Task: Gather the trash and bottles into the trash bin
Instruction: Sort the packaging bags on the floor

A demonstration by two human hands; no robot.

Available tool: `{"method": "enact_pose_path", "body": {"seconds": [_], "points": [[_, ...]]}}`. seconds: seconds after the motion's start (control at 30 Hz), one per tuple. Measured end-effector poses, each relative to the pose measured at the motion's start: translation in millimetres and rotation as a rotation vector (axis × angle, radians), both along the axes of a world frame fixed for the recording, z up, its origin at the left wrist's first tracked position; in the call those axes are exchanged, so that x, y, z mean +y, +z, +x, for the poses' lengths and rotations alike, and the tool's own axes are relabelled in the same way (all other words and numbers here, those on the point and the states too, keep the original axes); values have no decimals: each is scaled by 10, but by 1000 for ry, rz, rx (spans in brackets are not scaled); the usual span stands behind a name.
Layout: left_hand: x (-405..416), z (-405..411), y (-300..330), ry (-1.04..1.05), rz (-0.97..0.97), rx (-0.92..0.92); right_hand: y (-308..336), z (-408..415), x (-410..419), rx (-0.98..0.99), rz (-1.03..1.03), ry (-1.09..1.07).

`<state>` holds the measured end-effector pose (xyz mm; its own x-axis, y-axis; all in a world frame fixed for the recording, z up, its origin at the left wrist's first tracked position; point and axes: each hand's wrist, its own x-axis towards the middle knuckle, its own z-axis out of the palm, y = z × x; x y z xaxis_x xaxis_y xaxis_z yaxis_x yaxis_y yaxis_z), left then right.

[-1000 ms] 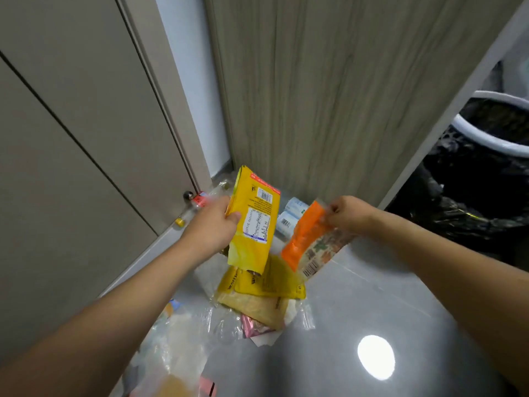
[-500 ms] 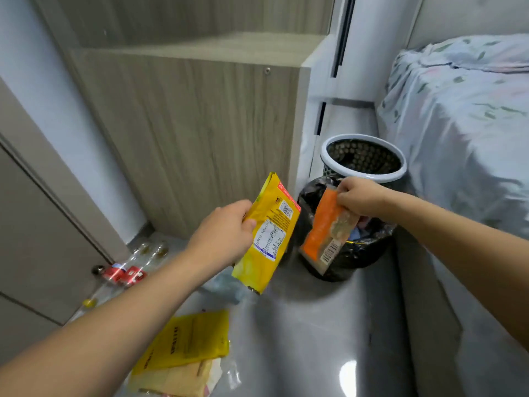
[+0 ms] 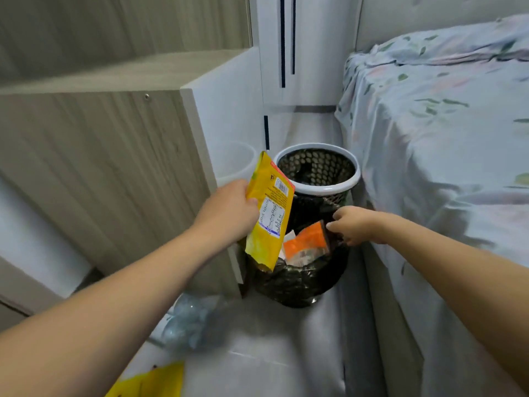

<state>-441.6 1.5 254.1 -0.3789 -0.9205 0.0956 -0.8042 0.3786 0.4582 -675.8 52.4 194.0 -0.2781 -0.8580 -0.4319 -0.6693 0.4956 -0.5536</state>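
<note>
The black bag [image 3: 297, 282] sits open on the floor [image 3: 272, 339] at the foot of the mesh bin [image 3: 317, 173], which stands just behind it at 12 o'clock. An orange wrapper [image 3: 307, 242] lies in the bag's mouth. The right hand [image 3: 355, 227] is at the wrapper's 3 o'clock edge, fingers loosely curled; whether they grip it or only touch it cannot be told. The left hand [image 3: 229, 210] pinches a yellow packet [image 3: 270, 213] by its side, the packet hanging upright with its lower end over the bag's rim at 9 o'clock. A crumpled clear bottle [image 3: 189, 322] lies on the floor at 7 o'clock from the bag, another yellow wrapper [image 3: 154, 382] farther that way. A wooden cabinet [image 3: 100, 167] stands at 9 o'clock, a bed [image 3: 443, 138] at 3 o'clock.
</note>
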Motion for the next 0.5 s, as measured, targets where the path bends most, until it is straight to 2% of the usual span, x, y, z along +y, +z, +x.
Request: {"method": "enact_pose_path", "body": {"seconds": [0.07, 0.3, 0.4, 0.5], "points": [[-169, -223, -49, 11, 51, -38, -10, -67, -84, 209, -39, 84], [-615, -952, -478, 35, 375, -210, -72, -76, -147, 385, -66, 213], [-765, -1123, -733, -24, 325, -292, -166, -30, -170, 430, -82, 288], [-842, -1207, -875, -23, 293, -234, -199, -17, -187, 452, -68, 333]]}}
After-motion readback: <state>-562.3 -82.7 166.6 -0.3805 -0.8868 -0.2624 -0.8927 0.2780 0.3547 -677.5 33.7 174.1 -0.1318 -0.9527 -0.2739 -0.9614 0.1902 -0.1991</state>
